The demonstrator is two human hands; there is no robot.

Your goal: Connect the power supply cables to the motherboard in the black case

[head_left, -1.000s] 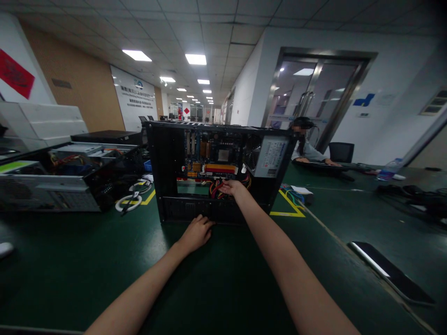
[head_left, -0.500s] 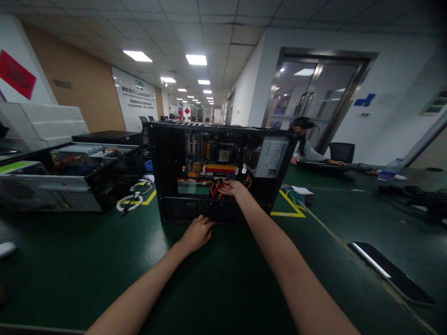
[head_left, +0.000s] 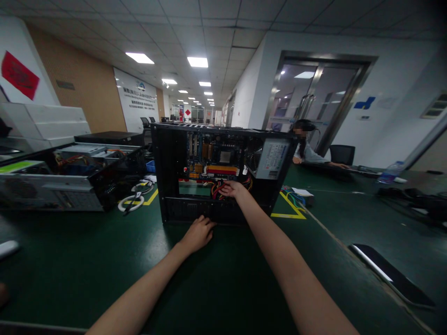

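A black computer case [head_left: 223, 210] stands upright on the green table, its open side facing me. Inside it sit a motherboard [head_left: 223, 156] with yellow and red slots and a silver power supply [head_left: 274, 158] at the upper right. My right hand [head_left: 231, 189] reaches into the lower part of the case, fingers closed around a bundle of red, yellow and black cables [head_left: 217, 190]. Against the bottom edge of the case rests my left hand [head_left: 199, 232], palm down with fingers apart and holding nothing; some of its fingertips are hard to make out.
Another opened computer case [head_left: 80, 186] lies at the left, near white cable coils [head_left: 131, 202]. Yellow tape [head_left: 288, 215] marks the table. A black phone-like slab [head_left: 391, 274] lies at the right. A person [head_left: 305, 144] sits beyond, near a plastic bottle [head_left: 391, 172].
The view has shifted very slightly. My right hand stays on the cables inside the case, and my left hand remains at its bottom edge.
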